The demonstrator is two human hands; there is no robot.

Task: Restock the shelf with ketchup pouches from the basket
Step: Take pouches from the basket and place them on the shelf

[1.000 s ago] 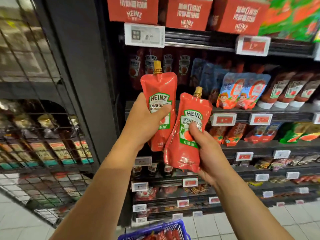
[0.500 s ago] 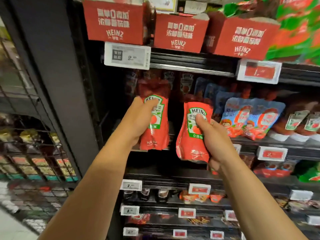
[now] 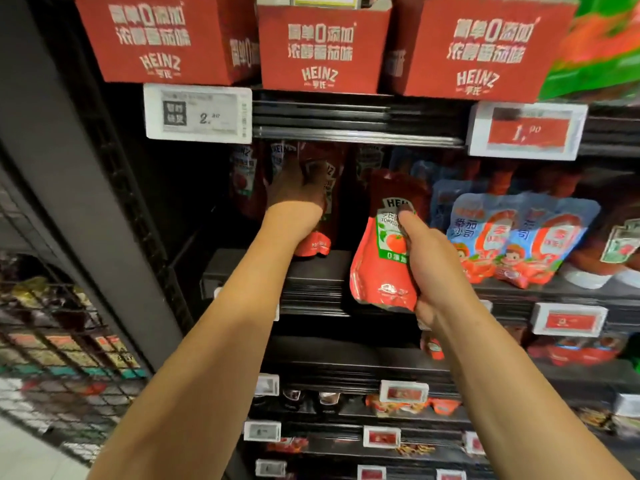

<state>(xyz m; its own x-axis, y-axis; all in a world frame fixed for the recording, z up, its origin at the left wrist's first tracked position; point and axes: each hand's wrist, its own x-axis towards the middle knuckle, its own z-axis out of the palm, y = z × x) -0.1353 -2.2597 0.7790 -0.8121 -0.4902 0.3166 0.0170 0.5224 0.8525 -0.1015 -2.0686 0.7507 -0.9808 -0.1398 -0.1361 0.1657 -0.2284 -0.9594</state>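
1. Our left hand point(image 3: 294, 188) reaches deep into the shelf point(image 3: 311, 268), fingers wrapped round a ketchup pouch point(image 3: 317, 242) whose base sits on the shelf board, beside pouches already standing there.
2. Our right hand point(image 3: 433, 268) holds a second pouch point(image 3: 381, 258) just in front of the shelf edge, thumb pressed on the label, fingers curled behind.
3. We judge these pouches soft, moderately heavy and glossy, so likely to sag or slip; we would take hold at mid-body, never squeezing the spout end.
4. Blue pouches point(image 3: 512, 237) stand to the right.

L hand point(image 3: 294, 188) + R hand point(image 3: 434, 258) each grip ketchup pouch point(image 3: 384, 258) at shelf point(image 3: 311, 268).
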